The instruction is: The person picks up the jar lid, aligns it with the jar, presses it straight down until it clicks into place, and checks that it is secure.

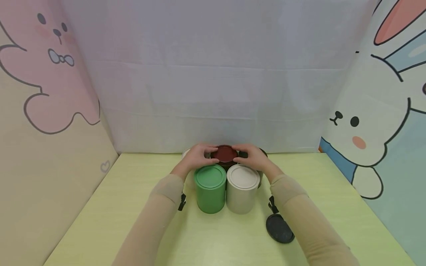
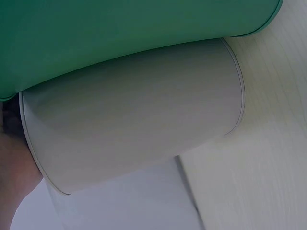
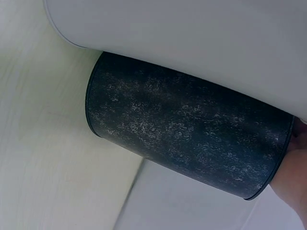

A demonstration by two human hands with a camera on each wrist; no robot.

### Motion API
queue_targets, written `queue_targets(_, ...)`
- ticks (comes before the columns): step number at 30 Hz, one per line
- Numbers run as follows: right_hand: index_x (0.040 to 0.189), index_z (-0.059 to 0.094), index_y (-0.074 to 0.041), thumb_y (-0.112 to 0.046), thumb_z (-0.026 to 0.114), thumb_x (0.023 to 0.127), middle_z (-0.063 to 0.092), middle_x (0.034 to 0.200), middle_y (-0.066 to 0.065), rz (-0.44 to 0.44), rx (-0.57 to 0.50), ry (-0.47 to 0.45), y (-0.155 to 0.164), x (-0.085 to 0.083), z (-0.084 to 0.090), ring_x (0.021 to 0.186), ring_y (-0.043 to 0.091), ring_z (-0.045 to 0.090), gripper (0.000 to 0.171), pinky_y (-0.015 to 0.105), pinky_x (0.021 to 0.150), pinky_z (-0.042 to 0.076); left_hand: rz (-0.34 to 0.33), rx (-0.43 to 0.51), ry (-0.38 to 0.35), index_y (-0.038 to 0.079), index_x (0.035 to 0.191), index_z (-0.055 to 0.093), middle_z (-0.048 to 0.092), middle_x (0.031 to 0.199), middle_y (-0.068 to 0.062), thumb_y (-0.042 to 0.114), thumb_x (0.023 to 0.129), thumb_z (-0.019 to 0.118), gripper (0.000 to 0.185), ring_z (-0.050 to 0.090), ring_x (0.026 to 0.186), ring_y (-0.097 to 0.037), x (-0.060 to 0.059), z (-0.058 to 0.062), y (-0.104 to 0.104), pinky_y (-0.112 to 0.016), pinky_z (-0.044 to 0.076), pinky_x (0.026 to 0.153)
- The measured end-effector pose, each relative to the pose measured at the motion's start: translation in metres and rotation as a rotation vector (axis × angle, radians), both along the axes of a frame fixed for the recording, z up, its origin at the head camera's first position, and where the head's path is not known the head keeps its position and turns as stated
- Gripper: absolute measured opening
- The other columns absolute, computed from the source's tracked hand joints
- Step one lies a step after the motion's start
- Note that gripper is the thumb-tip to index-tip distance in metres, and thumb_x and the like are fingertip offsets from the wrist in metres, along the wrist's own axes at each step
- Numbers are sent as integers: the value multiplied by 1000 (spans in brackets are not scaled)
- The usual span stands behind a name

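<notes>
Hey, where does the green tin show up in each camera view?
Head: green tin sits front-left in the cluster, just below the left hand.
Left wrist: it fills the top of the picture, above a grey-white tin.
Right wrist: not in it.
Shared landmark: the yellow-green table, also at the right edge of the left wrist view.

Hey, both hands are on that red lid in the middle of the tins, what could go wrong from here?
1. The left hand and right hand grip the red lid over tightly packed tins; a slip might knock the green tin or the white tin beside it.
2. The black lid lies loose on the table right by the right forearm and could get swept aside.
</notes>
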State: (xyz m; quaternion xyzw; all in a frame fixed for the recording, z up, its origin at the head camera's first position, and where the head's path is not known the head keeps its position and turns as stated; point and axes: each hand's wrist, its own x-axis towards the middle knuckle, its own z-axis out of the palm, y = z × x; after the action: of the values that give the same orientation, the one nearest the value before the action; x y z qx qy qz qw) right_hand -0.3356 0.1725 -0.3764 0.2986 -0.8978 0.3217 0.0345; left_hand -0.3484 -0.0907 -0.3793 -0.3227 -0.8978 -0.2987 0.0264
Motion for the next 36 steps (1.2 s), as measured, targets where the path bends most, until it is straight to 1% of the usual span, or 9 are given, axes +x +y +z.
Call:
queue_targets(6, 138, 57, 1, -18, 71, 93, 56, 138, 20, -8, 20, 10, 1, -1, -3, 131, 40, 46, 51, 52, 110, 35, 3, 6, -36, 1, 136, 59, 56, 140, -12, 26, 90, 74, 54, 48, 131, -32, 0, 0, 1, -45, 39, 107)
queue_targets(13, 138, 56, 0, -19, 70, 94, 56, 139, 20, -6, 40, 2, 1, -1, -4, 132, 39, 46, 51, 52, 110, 35, -2, 9, -29, 2, 135, 60, 55, 141, -12, 26, 90, 75, 54, 48, 131, -32, -1, -2, 1, -45, 40, 107)
queue_targets(17, 139, 56, -1, -21, 69, 94, 53, 141, 19, -10, 51, -16, 1, -1, -3, 134, 39, 44, 51, 53, 110, 34, 4, 9, -46, 3, 137, 59, 52, 144, -11, 27, 90, 74, 54, 45, 134, -32, -1, -3, 1, -45, 38, 109)
queue_targets(20, 139, 57, -2, -21, 70, 94, 53, 142, 19, -12, 50, -20, 1, 0, -3, 134, 39, 43, 51, 53, 110, 34, 4, 22, -63, 4, 136, 60, 51, 145, -11, 26, 91, 73, 52, 44, 135, -32, 0, -3, 0, -45, 37, 110)
queue_targets(22, 139, 57, -2, -21, 70, 94, 53, 141, 19, -7, 49, -18, 0, 0, -3, 134, 39, 44, 50, 52, 110, 35, -4, 28, -62, 4, 135, 61, 52, 145, -12, 25, 92, 73, 49, 44, 135, -32, 1, -4, 0, -45, 38, 109)
queue_targets(25, 137, 58, -2, -21, 70, 94, 55, 140, 19, 9, 61, 10, -1, 0, -4, 132, 39, 46, 49, 52, 109, 36, -13, 30, -59, 4, 133, 63, 53, 144, -11, 25, 93, 71, 46, 44, 135, -32, 2, -4, 0, -45, 38, 109)
queue_targets(29, 136, 60, -2, -21, 69, 94, 56, 138, 19, 18, 74, 55, -1, 1, -4, 131, 39, 48, 47, 52, 108, 37, -10, 25, -48, 6, 131, 65, 54, 143, -10, 26, 93, 71, 44, 45, 135, -31, 4, -3, 0, -45, 39, 108)
queue_targets(31, 135, 61, -2, -21, 69, 94, 58, 137, 19, 21, 76, 83, -1, 2, -4, 129, 39, 49, 46, 52, 107, 38, -7, 13, -30, 7, 131, 65, 54, 143, -10, 27, 93, 71, 43, 45, 135, -31, 5, -1, 0, -45, 39, 108)
queue_targets(36, 133, 63, -2, -21, 69, 94, 60, 134, 17, 28, 89, 139, -1, 3, -2, 127, 38, 51, 43, 53, 105, 40, -6, -47, 54, 10, 130, 67, 56, 141, -11, 30, 93, 70, 42, 46, 133, -32, 7, 2, 0, -47, 37, 109)
